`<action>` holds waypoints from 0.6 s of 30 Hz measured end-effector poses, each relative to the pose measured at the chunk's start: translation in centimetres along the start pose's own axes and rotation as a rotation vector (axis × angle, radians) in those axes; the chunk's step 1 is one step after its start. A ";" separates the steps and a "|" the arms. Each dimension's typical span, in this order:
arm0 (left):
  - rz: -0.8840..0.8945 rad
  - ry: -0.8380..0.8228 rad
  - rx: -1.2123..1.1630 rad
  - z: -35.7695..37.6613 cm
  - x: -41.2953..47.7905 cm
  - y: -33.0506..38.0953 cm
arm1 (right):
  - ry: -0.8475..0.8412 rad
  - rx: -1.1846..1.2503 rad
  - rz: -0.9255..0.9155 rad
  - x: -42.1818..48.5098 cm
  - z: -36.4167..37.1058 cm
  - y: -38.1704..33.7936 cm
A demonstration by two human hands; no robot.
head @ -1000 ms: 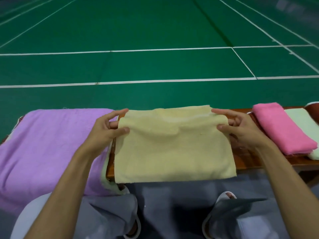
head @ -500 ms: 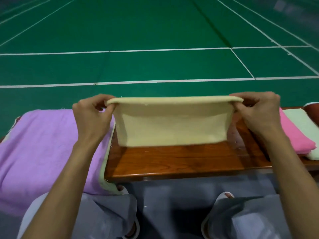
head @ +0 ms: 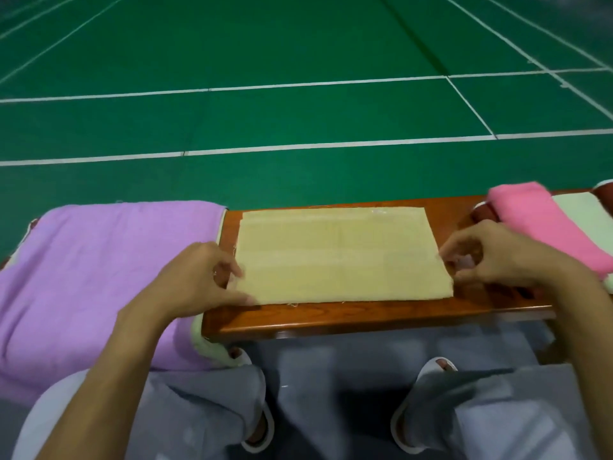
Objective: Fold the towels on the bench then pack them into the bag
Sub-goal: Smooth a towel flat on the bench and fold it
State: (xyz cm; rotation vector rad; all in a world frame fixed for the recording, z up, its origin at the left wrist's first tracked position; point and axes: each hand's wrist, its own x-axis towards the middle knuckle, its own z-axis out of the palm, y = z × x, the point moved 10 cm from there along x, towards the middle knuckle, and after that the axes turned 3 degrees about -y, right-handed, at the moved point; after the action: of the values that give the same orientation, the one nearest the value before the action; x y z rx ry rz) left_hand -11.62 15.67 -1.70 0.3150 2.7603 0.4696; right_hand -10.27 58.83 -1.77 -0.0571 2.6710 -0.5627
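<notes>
Yellow towel (head: 341, 257) flat on the wooden bench (head: 365, 315), folded into a neat rectangle, long side running left to right, its near edge just short of the bench's front lip. Left hand (head: 195, 280) sits at the towel's near-left corner, fingers half-curled, thumb and forefinger tips right on the cloth's edge. Right hand (head: 491, 257) mirrors it at the right edge, fingers loosely bent, tips meeting the cloth near the near-right corner. Whether either hand actually pinches fabric or only touches it, the blur won't let me say.

To the left, a purple towel (head: 99, 267) lies spread wide and unfolded over that end of the bench, with a pale green layer (head: 205, 343) peeking out beneath its near corner. Off to the right, a folded pink towel (head: 544, 224) rests beside a pale green folded towel (head: 580, 207) (both just beyond the right wrist, touching each other). Grey trousers (head: 205, 410) and white slippers (head: 431, 366) show below the bench, and the green court floor (head: 298, 44) with white lines stretches beyond.
</notes>
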 end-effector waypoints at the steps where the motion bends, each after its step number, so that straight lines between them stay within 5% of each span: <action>1: 0.013 0.117 0.015 -0.9 0.3 0.4 | 0.122 -0.009 -0.004 0.1 -1.1 -0.7; 3: 0.065 0.338 0.020 -2.0 0.9 2.1 | 0.387 -0.034 -0.012 0.6 -2.2 -2.9; 5: 0.178 0.391 -0.036 -0.8 2.3 5.1 | 0.477 -0.021 -0.053 1.7 -0.3 -6.6; 11: 0.232 0.221 0.152 7.4 6.9 9.8 | 0.281 -0.240 -0.153 6.5 9.9 -13.0; 18: 0.070 0.230 0.204 7.1 7.3 4.9 | 0.314 -0.276 -0.051 6.8 8.4 -8.5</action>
State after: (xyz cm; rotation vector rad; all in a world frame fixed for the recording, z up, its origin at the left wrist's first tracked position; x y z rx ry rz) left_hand -15.10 24.12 -8.34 0.4323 3.0378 0.2541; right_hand -13.50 47.02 -7.97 -0.1241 3.0456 -0.2277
